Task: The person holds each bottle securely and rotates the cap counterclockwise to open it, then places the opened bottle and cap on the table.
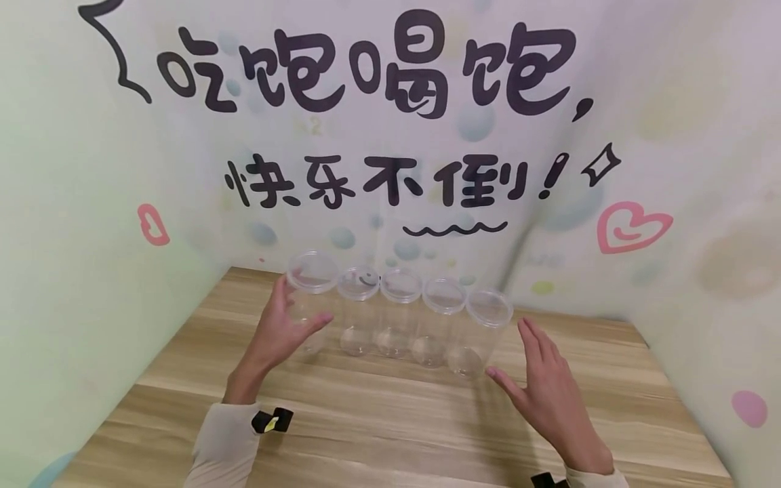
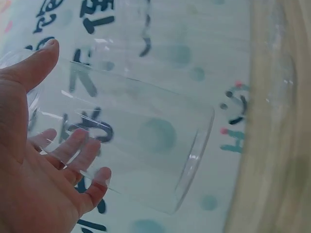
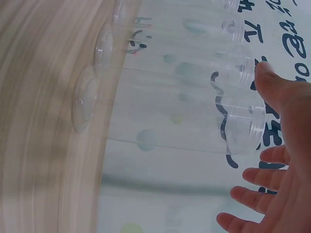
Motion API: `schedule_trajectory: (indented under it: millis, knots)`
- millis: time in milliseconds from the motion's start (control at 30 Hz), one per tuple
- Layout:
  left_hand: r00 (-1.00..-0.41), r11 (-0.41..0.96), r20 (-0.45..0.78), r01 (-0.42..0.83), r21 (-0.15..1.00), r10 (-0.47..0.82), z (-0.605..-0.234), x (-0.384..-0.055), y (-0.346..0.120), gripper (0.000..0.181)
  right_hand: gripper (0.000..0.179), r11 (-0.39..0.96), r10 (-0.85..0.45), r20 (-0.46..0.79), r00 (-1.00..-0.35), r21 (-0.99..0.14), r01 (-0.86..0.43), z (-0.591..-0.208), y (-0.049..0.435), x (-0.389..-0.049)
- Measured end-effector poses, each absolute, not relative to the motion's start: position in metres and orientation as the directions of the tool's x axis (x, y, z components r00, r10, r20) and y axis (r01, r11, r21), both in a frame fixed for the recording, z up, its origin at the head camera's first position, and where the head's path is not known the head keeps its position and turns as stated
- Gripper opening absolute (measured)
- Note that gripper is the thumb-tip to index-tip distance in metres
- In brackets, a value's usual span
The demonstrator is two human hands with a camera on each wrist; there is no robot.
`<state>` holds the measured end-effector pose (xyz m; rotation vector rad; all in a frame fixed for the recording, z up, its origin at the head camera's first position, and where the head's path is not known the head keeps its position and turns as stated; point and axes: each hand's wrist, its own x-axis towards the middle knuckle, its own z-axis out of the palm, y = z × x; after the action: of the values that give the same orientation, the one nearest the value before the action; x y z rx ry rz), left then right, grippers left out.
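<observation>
Several clear plastic jars with round lids stand side by side in a row on the table. The leftmost clear jar (image 1: 313,276) is held by my left hand (image 1: 279,335), and its rim sits higher than the others. In the left wrist view the fingers show through the wall of this jar (image 2: 141,141), with the thumb along its other side. My right hand (image 1: 552,396) is spread beside the rightmost jar (image 1: 482,332), fingers relaxed and holding nothing. In the right wrist view the thumb is near the lid end of that jar (image 3: 184,121).
The wood-grain table (image 1: 366,420) reaches back to a pale wall sheet (image 1: 378,135) with large black characters, hearts and coloured dots. The jars stand close to this back wall. Side walls flank the table at left and right.
</observation>
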<state>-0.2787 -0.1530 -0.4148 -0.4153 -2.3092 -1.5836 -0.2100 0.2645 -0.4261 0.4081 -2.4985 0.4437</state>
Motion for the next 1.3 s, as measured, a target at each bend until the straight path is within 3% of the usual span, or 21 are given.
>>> schedule_trajectory:
  millis: [400,1300]
  knots:
    - [-0.837,0.330,0.516,0.547,0.770,0.184,-0.387,-0.256,-0.128,0.091,0.101,0.877,-0.214,0.619,-0.756,-0.220,-0.428,-0.412,0.257,-0.208]
    - [-0.763,0.342,0.535,0.643,0.685,0.363,-0.402,-0.249,-0.073,0.093,0.091,0.824,-0.236,0.647,-0.725,-0.262,-0.502,-0.383,0.223,-0.212]
